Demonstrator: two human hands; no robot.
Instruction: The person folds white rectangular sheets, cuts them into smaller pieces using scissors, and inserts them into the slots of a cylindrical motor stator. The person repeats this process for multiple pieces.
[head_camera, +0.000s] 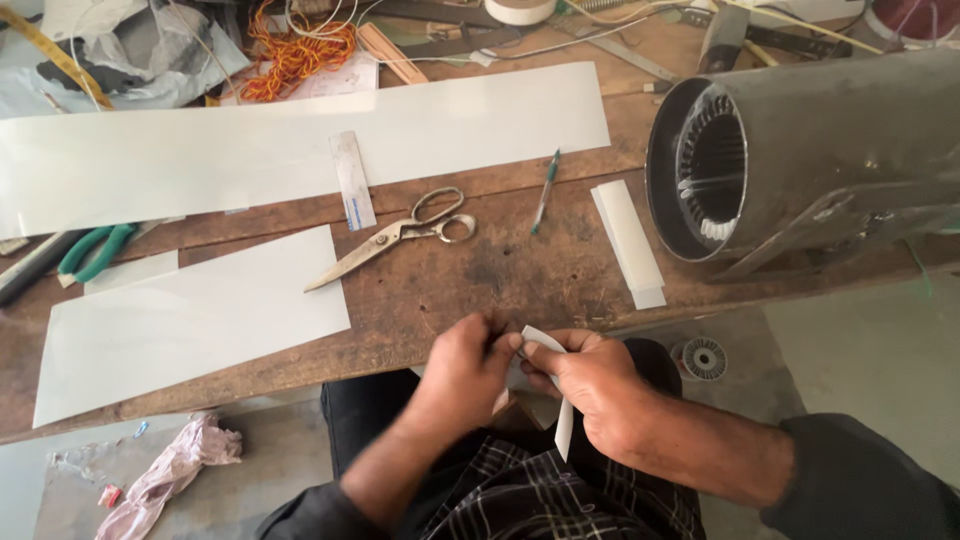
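Note:
Both of my hands hold a narrow white paper strip (563, 425) just below the front edge of the wooden workbench (520, 275). My left hand (468, 368) pinches the strip's upper end. My right hand (592, 388) grips it from the right, and the strip's lower end hangs down over my lap. Steel scissors (395, 236) lie shut on the bench above my hands. A green pen (545, 190) lies to their right. A stack of cut white strips (629, 243) rests beside a large grey motor stator housing (800, 160).
Two big white sheets (190, 320) (300, 140) cover the left of the bench, with a metal ruler (352, 180) and green-handled pliers (92, 250). Orange wire (295, 50) and tools crowd the back. A pink rag (165, 470) and a small round part (704, 358) lie on the floor.

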